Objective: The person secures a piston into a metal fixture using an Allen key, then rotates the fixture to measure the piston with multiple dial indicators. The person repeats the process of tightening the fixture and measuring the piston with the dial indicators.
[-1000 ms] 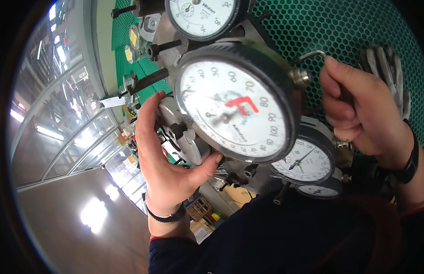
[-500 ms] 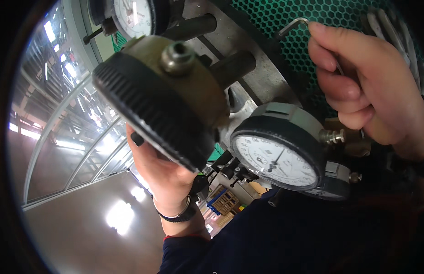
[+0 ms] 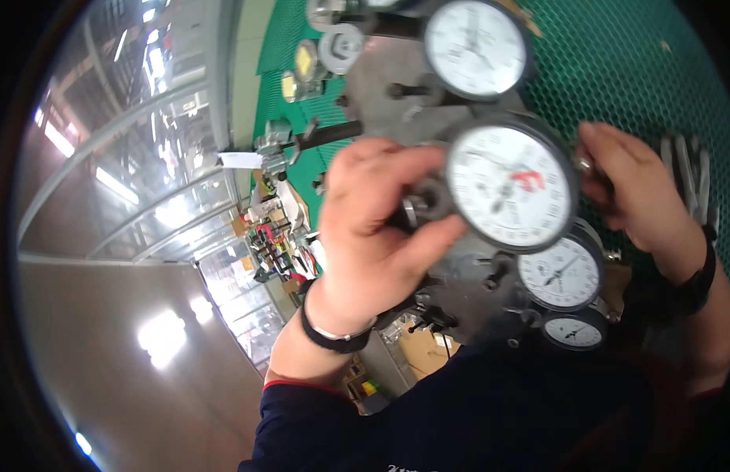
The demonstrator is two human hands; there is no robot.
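Note:
A round dial gauge [image 3: 510,185] with a white face, red marking and black rim stands between my hands. My left hand [image 3: 365,228] is closed around the dark stem and clamp at the gauge's left side, thumb and forefinger reaching its rim. On the other side, my right hand [image 3: 640,193] is closed in a pinch by a small metal knob at the rim. What lies within its curled fingers is hidden, and no hex key shows. Beyond stands another dial gauge [image 3: 476,49]; nearer me are a third gauge [image 3: 560,273] and a smaller one [image 3: 573,330].
A grey metal fixture plate [image 3: 388,75] with dark posts carries the gauges. Green perforated matting [image 3: 616,71] lies under it. Several metal bars [image 3: 691,177] rest at the right. Round metal parts [image 3: 341,49] and a clamp with a white tag [image 3: 243,160] are at the far left.
The view has shifted and the large gauge now faces me. My left hand has come from behind it to its stem. My right hand has moved to its rim; the hex key it held is out of sight.

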